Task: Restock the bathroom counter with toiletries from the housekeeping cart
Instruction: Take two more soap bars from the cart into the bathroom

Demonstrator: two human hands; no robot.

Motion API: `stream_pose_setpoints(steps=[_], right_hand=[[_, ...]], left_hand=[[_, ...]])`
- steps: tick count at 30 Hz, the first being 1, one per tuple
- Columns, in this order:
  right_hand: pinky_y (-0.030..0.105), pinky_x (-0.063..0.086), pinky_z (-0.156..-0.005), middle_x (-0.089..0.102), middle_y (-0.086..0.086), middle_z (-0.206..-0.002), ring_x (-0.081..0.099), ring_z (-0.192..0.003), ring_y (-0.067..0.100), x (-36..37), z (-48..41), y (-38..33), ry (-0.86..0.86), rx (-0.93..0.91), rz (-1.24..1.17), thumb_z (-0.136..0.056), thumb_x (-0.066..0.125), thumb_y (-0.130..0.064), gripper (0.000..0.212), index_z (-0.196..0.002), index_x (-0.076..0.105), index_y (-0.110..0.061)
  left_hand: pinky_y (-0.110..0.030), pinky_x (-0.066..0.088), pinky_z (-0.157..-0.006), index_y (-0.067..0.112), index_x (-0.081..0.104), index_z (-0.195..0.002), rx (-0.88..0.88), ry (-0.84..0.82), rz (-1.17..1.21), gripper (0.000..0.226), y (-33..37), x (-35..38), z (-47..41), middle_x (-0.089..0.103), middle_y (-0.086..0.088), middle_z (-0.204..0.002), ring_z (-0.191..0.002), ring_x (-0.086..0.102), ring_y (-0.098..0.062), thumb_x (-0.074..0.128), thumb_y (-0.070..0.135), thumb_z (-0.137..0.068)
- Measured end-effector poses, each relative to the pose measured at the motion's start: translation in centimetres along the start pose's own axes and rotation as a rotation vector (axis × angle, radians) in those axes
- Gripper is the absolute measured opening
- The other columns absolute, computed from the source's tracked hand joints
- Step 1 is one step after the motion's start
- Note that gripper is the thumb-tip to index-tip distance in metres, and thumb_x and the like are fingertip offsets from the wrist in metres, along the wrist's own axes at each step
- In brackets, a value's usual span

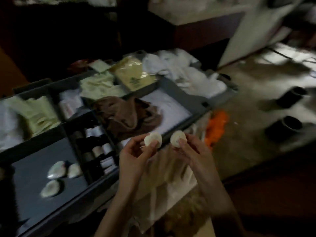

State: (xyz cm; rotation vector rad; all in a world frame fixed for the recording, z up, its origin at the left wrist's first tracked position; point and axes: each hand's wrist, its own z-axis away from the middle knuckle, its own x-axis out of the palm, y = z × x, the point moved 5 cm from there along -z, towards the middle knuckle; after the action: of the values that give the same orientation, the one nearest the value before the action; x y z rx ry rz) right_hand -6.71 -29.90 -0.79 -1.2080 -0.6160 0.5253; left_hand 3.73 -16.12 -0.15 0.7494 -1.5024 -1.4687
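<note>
Retrieval stage, judged incomplete: left hand (135, 156) pinches one round soap (152, 138), right hand (193, 151) pinches a second round soap (177, 138), both over the cart (102, 182) rim; spare soaps (56, 171) remain at 8 o'clock, and bathroom placement is outstanding.

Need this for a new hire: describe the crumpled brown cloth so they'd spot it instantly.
Start at the grey compartmented cart tray. The crumpled brown cloth lies in the compartment beside the small dark bottles, partly over a white sheet. It alone is brown among pale items.
</note>
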Motion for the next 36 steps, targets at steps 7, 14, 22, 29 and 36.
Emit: stream_pose_setpoints(steps=[7, 14, 22, 29, 36], right_hand=[[0.028, 0.059, -0.074, 0.074, 0.009, -0.099, 0.072, -0.092, 0.021, -15.0, 7.9, -1.4, 0.407, -0.027, -0.172, -0.084, 0.065, -0.017, 0.025, -0.107, 0.067, -0.008], [0.024, 0.055, -0.072, 0.074, 0.002, -0.100, 0.071, -0.092, 0.015, -24.6, 18.4, -0.3, 0.841, -0.084, -0.158, -0.082, 0.064, -0.033, 0.032, -0.109, 0.068, -0.017], [0.030, 0.056, -0.085, 0.074, 0.002, -0.093, 0.069, -0.091, 0.019, -27.9, 29.2, 2.1, 1.399, -0.185, -0.328, -0.083, 0.063, -0.029, 0.029, -0.107, 0.069, -0.013], [0.029, 0.057, -0.080, 0.073, 0.002, -0.093, 0.068, -0.086, 0.014, -24.6, 35.2, 5.2, 1.780, -0.202, -0.403, -0.093, 0.059, -0.021, 0.018, -0.107, 0.068, -0.016], [0.026, 0.056, -0.077, 0.073, 0.010, -0.095, 0.068, -0.082, 0.012, -23.7, 41.8, 8.2, 2.013, -0.221, -0.499, -0.094, 0.058, -0.018, 0.019, -0.110, 0.067, -0.013]], left_hand=[[-0.021, 0.056, -0.068, 0.016, 0.067, -0.103, -0.220, -0.465, -0.079, 0.024, -3.4, 15.2, 5.0, 0.074, 0.003, -0.091, -0.084, 0.071, -0.010, 0.075, 0.015, -0.079], [-0.015, 0.054, -0.057, 0.012, 0.065, -0.095, -0.293, -0.954, -0.159, 0.016, -5.9, 27.5, 12.9, 0.071, 0.002, -0.086, -0.076, 0.070, -0.003, 0.069, 0.006, -0.081], [-0.021, 0.058, -0.065, 0.020, 0.066, -0.093, -0.493, -1.488, -0.247, 0.022, -8.2, 34.8, 21.8, 0.072, 0.007, -0.090, -0.090, 0.070, -0.016, 0.072, 0.017, -0.073], [-0.015, 0.054, -0.062, 0.020, 0.066, -0.092, -0.504, -1.866, -0.360, 0.019, -10.4, 36.0, 30.1, 0.073, 0.004, -0.090, -0.083, 0.070, -0.010, 0.072, 0.008, -0.079], [-0.019, 0.056, -0.064, 0.017, 0.066, -0.093, -0.513, -2.107, -0.417, 0.018, -12.3, 35.3, 38.4, 0.071, -0.003, -0.095, -0.084, 0.071, -0.012, 0.072, 0.008, -0.079]])
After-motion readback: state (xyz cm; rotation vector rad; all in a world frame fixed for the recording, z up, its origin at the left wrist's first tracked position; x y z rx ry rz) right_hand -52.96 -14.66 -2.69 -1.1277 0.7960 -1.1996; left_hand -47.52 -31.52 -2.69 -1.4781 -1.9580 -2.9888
